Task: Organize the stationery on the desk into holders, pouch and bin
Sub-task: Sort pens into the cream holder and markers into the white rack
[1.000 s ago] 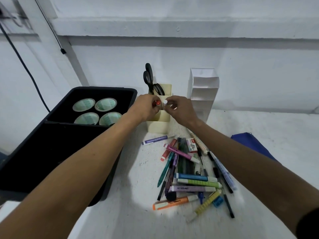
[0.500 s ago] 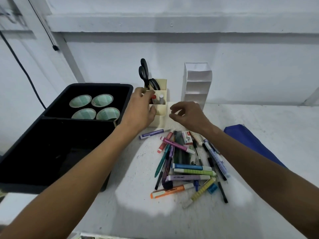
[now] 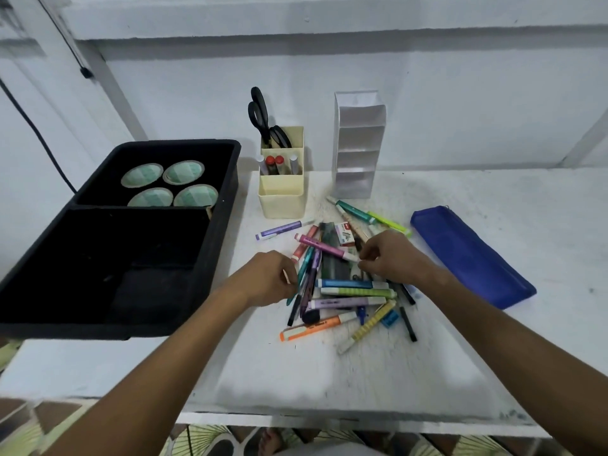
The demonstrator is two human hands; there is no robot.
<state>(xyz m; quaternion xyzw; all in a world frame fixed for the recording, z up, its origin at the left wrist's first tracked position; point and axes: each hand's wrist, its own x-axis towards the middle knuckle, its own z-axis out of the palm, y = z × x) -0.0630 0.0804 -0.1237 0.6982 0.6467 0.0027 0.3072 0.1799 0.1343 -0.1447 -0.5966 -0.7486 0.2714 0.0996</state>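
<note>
Two hands over pens (image 3: pixel 348 284) (mostly crosswise)

- Behind your desk you see a white wall (image 3: pixel 427 103) with a raised horizontal ledge (image 3: pixel 329 24) running across its top.
- At your far left a black cable (image 3: pixel 36 133) hangs down the wall.
- Below the desk's front edge you can make out patterned floor tiles (image 3: pixel 204 439).

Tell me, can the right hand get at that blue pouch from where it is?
Probably yes. The blue pouch lies flat on the desk just beside the right hand, with nothing on it or between them; the hand only needs to leave the pen pile.
</note>
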